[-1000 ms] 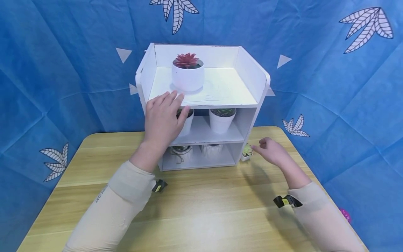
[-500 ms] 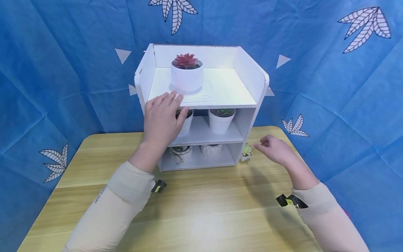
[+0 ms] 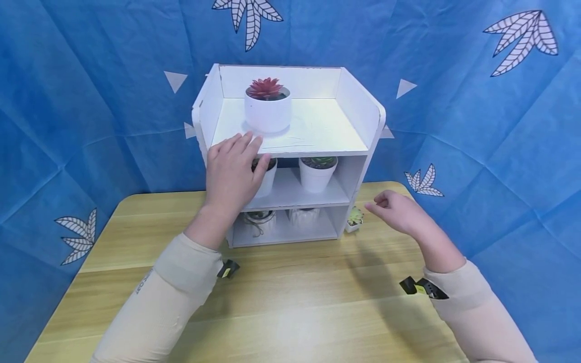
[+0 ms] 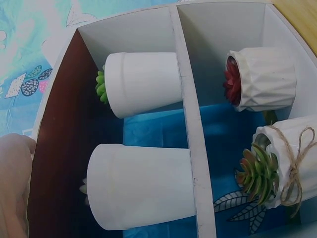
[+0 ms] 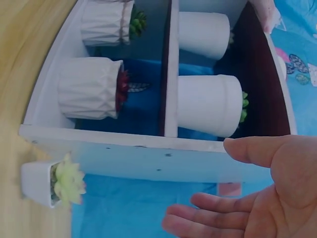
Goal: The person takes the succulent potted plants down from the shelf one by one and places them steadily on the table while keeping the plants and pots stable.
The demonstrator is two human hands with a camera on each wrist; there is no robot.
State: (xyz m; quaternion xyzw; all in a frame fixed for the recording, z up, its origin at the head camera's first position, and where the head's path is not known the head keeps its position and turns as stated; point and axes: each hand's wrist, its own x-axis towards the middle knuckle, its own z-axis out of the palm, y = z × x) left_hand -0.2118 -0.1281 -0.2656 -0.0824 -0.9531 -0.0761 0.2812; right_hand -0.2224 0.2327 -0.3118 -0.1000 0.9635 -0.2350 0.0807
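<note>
A white three-tier shelf (image 3: 317, 204) stands on the table. My left hand (image 3: 231, 174) rests on the front edge of its top board, fingers laid straight over it and thumb hanging down in front. Behind those fingertips sits a red succulent in a round white pot (image 3: 268, 112). My right hand (image 3: 397, 214) hovers in the air to the right of the shelf, fingers loosely bent and holding nothing. Between it and the shelf's side, a pale green succulent in a small square white pot (image 3: 353, 225) stands on the table, apart from the fingers.
The middle tier carries two smooth white pots, one with a green succulent (image 4: 143, 82). Below are a faceted pot with a red succulent (image 4: 267, 79) and a twine-tied pot (image 4: 299, 166). A blue patterned cloth (image 3: 104, 91) hangs behind the wooden table (image 3: 290, 302).
My right hand has drifted a little up and to the right, away from the small square-potted succulent. The left hand stays on the shelf's top edge.
</note>
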